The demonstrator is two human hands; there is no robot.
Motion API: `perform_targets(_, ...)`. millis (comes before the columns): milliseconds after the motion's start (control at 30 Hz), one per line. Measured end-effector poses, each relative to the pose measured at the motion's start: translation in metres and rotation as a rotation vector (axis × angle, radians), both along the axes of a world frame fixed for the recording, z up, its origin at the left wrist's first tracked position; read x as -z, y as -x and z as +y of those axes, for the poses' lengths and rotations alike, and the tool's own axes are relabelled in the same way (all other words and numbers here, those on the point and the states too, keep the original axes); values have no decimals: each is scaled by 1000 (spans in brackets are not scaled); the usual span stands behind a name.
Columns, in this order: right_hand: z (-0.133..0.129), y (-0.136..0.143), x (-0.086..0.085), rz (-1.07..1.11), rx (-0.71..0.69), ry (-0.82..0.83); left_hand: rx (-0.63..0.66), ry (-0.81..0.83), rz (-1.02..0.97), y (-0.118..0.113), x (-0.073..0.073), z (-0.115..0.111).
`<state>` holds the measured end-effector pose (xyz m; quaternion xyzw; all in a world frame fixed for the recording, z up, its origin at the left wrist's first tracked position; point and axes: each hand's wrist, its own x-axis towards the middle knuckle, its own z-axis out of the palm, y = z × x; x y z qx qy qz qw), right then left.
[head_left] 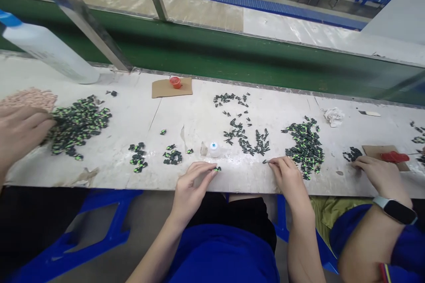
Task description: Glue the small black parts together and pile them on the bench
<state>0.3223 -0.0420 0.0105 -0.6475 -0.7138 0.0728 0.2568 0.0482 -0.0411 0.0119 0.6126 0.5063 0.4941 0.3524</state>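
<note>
My left hand (191,188) pinches a small black-and-green part (217,169) between thumb and forefinger, just above the table's front edge. To its right, my right hand (285,177) has its fingertips closed on a tiny dark piece (265,162). A small white bottle with a blue tip (214,149) stands between the hands. Loose dark slim pieces (247,145) are spread beyond my right hand, and a heap of black-and-green parts (304,146) lies beside it. Two small groups of such parts (172,155) rest left of my left hand.
A co-worker's hand (21,135) is at a big black-and-green heap (81,124) on the left. Another co-worker's hand with a watch (381,177) is at the right. A large white bottle (49,48), cardboard with a red cup (175,82) and crumpled tissue (334,116) stand farther back.
</note>
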Motion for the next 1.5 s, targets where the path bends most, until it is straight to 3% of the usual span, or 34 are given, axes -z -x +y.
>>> perform_targets(167,-7,23,-21,200,42,-62,40,-75,-24,-10,-23,-3)
perform_targets(333,-23,74,-44,597,54,-147,78,-176,19,-16,-36,-6)
perform_targets(567,-33,116,-46,978,193,-82,86,-231,72,-18,-39,-8)
perform_targets(900,-25,123,-47,1275,208,184,83,-181,7,-24,-41,-8)
perform_targets(1233,-25,134,-35,1326,281,-1,47,-52,-62,-32,-42,-13)
perform_targets(1400,-25,127,-28,1438,137,22,55,-15,-92,-34,-42,-14)
perform_targets(1500,-26,117,-29,1332,38,2,69,-2,-71,-33,-42,-12)
